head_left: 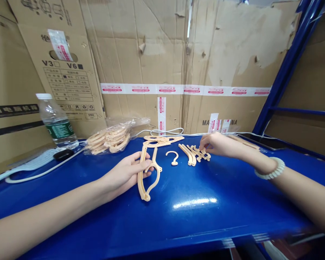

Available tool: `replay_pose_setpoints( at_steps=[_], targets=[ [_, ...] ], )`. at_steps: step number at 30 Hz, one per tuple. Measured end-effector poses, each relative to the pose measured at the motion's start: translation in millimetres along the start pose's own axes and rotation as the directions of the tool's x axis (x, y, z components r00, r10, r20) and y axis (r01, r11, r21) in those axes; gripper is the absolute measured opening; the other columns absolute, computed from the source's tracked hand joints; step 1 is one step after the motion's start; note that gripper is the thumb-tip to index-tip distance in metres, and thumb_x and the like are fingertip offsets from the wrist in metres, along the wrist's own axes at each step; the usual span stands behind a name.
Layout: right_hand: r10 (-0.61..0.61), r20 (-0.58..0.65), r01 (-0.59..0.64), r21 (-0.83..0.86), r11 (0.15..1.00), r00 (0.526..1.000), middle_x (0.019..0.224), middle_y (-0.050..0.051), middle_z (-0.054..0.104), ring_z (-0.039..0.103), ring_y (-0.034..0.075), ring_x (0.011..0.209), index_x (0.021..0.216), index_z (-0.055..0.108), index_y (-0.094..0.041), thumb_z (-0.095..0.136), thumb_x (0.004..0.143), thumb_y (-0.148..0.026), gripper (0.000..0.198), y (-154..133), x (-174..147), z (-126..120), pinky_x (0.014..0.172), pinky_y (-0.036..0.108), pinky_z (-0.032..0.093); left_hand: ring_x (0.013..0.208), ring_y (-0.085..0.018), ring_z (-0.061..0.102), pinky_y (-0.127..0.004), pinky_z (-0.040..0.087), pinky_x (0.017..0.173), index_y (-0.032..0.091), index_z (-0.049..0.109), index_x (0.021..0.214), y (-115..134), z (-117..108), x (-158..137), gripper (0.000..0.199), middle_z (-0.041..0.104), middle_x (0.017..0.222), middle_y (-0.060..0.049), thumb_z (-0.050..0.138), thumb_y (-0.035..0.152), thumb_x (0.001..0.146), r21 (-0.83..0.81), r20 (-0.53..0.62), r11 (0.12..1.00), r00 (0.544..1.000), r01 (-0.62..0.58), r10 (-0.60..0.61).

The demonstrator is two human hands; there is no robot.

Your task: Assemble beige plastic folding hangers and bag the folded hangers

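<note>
My left hand [124,172] is closed around a partly assembled folding clothes hanger [142,182] in beige plastic, its arms folded and tilted above the table. To the right of it, a loose hanger hook [174,159] lies on the blue surface. Farther right lie a few slim hanger arms [189,155]. Beside these, my right hand [212,143] reaches down into a small pile of curved hanger pieces [197,155], fingertips pinched on one of them. The exact piece is partly hidden by the fingers.
A plastic bag of hanger parts [111,137] and several folded hangers [162,141] lie at the back. At left stand a water bottle [58,124] and a black object [63,155] near a white cable [40,177]. Cardboard [141,61] walls the back; a blue post [284,68] rises right.
</note>
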State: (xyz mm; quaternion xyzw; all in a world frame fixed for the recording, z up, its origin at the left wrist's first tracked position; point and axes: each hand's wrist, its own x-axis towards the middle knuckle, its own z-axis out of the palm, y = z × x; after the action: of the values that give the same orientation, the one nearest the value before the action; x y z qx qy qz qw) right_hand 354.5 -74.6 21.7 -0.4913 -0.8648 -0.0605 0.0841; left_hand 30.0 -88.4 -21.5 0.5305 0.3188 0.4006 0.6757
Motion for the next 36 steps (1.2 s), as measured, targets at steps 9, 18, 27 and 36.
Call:
replay_pose_setpoints(
  at_steps=[9,18,27,36],
  targets=[
    [-0.136,-0.270,0.147,0.017,0.989,0.953,0.101,0.011,0.071,0.068,0.022,0.089,0.106,0.066,-0.015,0.049,0.089,-0.014,0.024,-42,-8,1,0.079,0.035,0.054,0.056,-0.007,0.049,-0.018,0.038,0.050,0.017,0.045,0.075,3,4,-12,0.031,0.057,0.071,0.003,0.072,0.033,0.077,0.486,-0.012,0.869,0.993,-0.096,0.117],
    [-0.507,-0.234,0.548,0.169,0.819,0.830,0.122,0.013,0.065,0.063,0.021,0.108,0.145,0.033,-0.014,0.050,0.093,-0.019,0.056,-154,-49,19,0.091,0.029,0.053,0.051,-0.007,0.048,-0.017,0.037,0.044,0.017,0.049,0.078,0,9,-15,0.030,0.057,0.068,0.003,0.072,0.036,0.076,0.468,-0.042,0.875,0.986,-0.125,0.164],
    [-0.357,-0.247,0.423,0.316,0.849,0.901,0.121,0.011,0.062,0.060,0.018,0.107,0.138,0.042,-0.017,0.052,0.093,-0.019,0.046,-145,-39,31,0.093,0.029,0.051,0.052,-0.010,0.056,-0.018,0.044,0.041,0.017,0.050,0.093,0,16,-25,0.030,0.062,0.069,0.000,0.068,0.038,0.082,0.320,0.047,0.940,0.993,-0.120,0.110],
    [-0.335,-0.416,0.366,-0.006,0.931,0.845,0.091,0.009,0.068,0.064,0.017,0.080,0.104,0.066,-0.017,0.044,0.098,-0.030,0.026,-120,-24,39,0.068,0.028,0.052,0.085,-0.016,0.068,-0.027,0.059,0.069,0.021,0.050,0.118,1,13,-23,0.050,0.058,0.119,-0.009,0.074,0.020,0.074,0.204,-0.070,0.963,0.979,-0.176,0.194]
  ],
)
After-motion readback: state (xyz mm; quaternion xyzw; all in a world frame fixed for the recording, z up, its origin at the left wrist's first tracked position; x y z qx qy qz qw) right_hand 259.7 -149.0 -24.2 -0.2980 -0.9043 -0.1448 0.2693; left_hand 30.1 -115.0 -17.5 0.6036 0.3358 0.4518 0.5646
